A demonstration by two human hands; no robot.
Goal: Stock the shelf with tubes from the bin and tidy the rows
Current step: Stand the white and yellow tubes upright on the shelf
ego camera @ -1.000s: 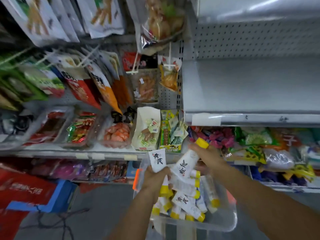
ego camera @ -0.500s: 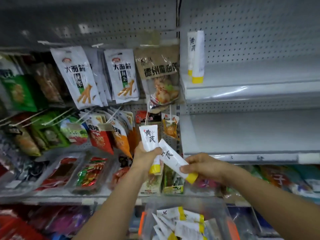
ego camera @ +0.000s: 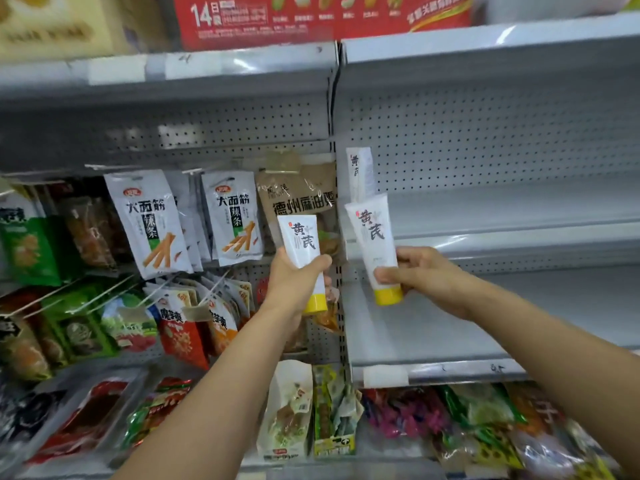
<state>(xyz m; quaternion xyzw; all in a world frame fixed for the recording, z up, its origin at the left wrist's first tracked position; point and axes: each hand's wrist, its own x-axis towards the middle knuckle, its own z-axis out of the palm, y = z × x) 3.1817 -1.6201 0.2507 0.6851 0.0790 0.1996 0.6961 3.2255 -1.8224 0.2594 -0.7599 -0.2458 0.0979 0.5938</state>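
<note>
Tubes are in both hands, white with yellow caps pointing down. Nearest, at centre frame, the left hand (ego camera: 298, 278) wraps its fingers around the lower body of one tube (ego camera: 304, 252), thumb across the front, printed face toward the camera. It is held upright, probably so it can go onto the shelf standing on its cap without being turned.

Just right of centre, the right hand (ego camera: 420, 275) pinches the second tube (ego camera: 373, 237) low, near the cap, between thumb and fingertips; the tube leans slightly left. The grip leaves the top free, which would let it slide in beside what already stands there. This tube is raised in front of the edge of the grey middle shelf (ego camera: 512, 220) on the right of the frame, apart from the board itself.

Farther back, at that shelf's left end, a stocked tube (ego camera: 360, 173) stands against the pegboard back (ego camera: 485, 133); its cap is hidden behind the held tube. The rest of that shelf looks bare, so my judgement is that the row has barely begun and these two belong next to it.

Left of the upright divider hang snack packets (ego camera: 149, 220), and along the bottom of the frame lie mixed bags (ego camera: 408, 414). The bin is out of sight.
</note>
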